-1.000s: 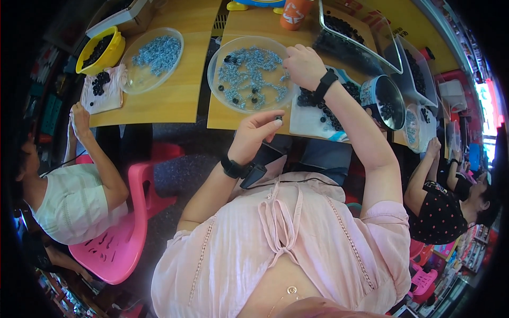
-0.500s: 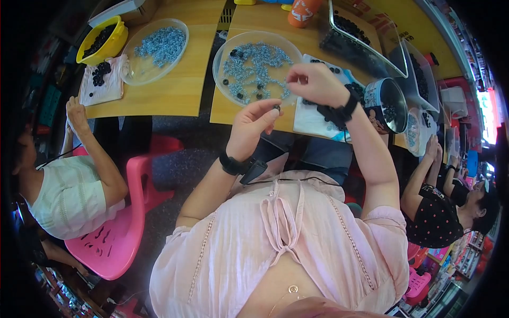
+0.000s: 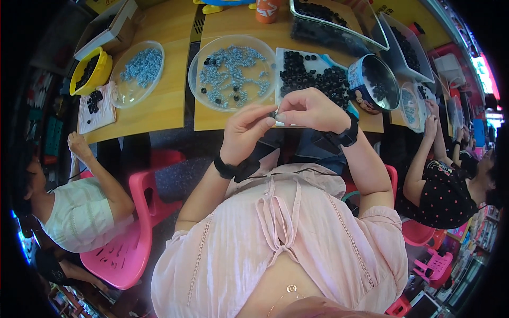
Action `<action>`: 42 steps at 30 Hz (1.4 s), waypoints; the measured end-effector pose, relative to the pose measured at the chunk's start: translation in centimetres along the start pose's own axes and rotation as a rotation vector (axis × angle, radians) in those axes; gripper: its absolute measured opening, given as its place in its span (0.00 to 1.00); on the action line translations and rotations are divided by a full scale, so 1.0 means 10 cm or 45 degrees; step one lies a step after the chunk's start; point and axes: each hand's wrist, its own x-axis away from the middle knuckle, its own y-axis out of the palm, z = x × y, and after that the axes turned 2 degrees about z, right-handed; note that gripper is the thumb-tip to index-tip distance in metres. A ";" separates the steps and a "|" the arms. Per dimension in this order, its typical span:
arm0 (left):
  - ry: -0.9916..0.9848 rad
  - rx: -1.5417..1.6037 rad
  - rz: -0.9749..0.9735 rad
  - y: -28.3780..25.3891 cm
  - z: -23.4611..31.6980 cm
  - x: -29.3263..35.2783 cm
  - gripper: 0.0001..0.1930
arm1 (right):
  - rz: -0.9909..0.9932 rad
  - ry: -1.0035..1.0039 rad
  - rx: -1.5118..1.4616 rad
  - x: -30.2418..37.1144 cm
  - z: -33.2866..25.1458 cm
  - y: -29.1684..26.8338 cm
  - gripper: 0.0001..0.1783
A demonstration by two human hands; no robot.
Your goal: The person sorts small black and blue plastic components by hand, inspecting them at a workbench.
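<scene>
Pinching a small black piece (image 3: pixel 273 114), the left hand (image 3: pixel 243 135) meets the right hand (image 3: pixel 314 110), likewise pinched together, near a round clear tray (image 3: pixel 259 67) of blue pieces (image 3: pixel 227 84).

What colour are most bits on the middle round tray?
Light blue bits, best in the head view.

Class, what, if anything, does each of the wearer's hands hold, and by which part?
Left hand: a dark piece, pinched in the fingers; exact part hidden. Right hand: close beside the piece; whether it holds anything, cannot tell.
</scene>
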 end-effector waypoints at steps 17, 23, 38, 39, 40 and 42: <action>-0.261 0.185 -0.127 0.14 -0.21 0.03 0.14 | 0.241 0.044 -0.476 0.23 0.54 0.26 0.13; -0.395 0.511 -0.060 0.12 -0.25 0.01 0.15 | 0.656 -0.041 0.225 0.10 0.59 -0.41 0.10; -0.393 0.418 -0.064 0.04 -0.20 -0.03 0.15 | 0.522 0.131 1.074 -0.51 0.95 -1.21 0.10; -0.403 0.412 -0.054 0.04 -0.19 -0.03 0.15 | 0.536 0.111 1.067 -0.50 0.92 -1.19 0.11; -0.403 0.414 -0.050 0.04 -0.19 -0.04 0.15 | 0.552 0.092 1.060 -0.49 0.89 -1.17 0.11; -0.394 0.418 -0.051 0.04 -0.20 -0.05 0.15 | 0.631 0.036 0.931 -0.42 0.86 -1.15 0.12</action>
